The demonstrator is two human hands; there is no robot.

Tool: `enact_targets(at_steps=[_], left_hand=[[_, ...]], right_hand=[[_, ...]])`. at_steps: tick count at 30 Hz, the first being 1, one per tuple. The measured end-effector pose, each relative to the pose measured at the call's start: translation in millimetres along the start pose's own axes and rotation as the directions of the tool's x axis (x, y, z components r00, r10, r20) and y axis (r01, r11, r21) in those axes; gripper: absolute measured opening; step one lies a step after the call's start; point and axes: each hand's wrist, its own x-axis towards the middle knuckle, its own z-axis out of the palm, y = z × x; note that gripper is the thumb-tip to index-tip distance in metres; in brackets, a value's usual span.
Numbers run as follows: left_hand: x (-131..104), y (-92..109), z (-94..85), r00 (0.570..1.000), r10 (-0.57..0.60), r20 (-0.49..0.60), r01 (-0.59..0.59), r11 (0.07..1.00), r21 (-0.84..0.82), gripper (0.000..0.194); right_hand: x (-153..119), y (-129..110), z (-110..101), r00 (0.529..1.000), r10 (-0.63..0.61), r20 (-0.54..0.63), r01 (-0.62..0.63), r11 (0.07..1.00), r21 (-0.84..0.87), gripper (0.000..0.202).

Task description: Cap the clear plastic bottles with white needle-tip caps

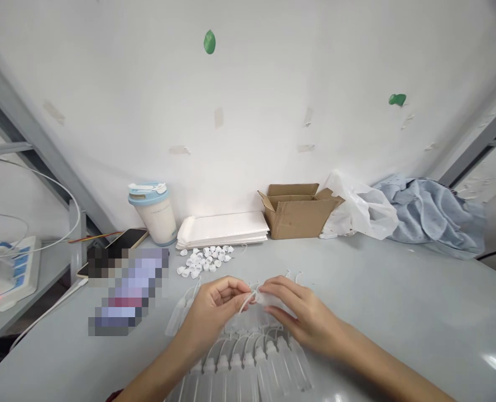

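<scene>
My left hand pinches a thin white strap at the neck of a translucent tube. My right hand is wrapped round that translucent tube, holding it on its side with the neck towards my left hand. Below my hands lies a row of similar translucent tubes with thin looped straps at their necks. More tubes lie behind and beside my hands, partly hidden by them. A heap of small white caps sits beyond my left hand.
Along the wall stand a lidded cup, a stack of white envelopes, an open cardboard box, a white plastic bag and blue cloth. A dark phone, a blurred device and a power strip are at left.
</scene>
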Motion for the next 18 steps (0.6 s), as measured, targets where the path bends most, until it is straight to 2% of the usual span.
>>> enact_targets(at_steps=[5, 8, 13, 18], left_hand=[[0.2, -5.7, 0.6, 0.996, 0.01, 0.088, -0.014, 0.999, 0.035, 0.015], [-1.1, -7.6, 3.1, 0.996, 0.036, 0.078, -0.043, 0.995, 0.085, 0.013], [-3.9, -6.3, 7.6, 0.988, 0.15, 0.034, -0.154, 0.965, 0.214, 0.01], [-4.9, -6.2, 7.1, 0.974, 0.227, -0.001, -0.217, 0.932, 0.29, 0.009]], right_hand=[[-4.0, 3.5, 9.3, 0.999, -0.027, -0.026, 0.027, 0.999, -0.036, 0.029], [-4.2, 7.8, 12.9, 0.997, -0.035, -0.066, 0.032, 0.998, -0.049, 0.027], [-5.4, 7.3, 16.7, 0.992, -0.069, -0.108, 0.062, 0.996, -0.067, 0.028], [-6.1, 5.1, 17.2, 0.986, -0.085, -0.142, 0.079, 0.996, -0.05, 0.03]])
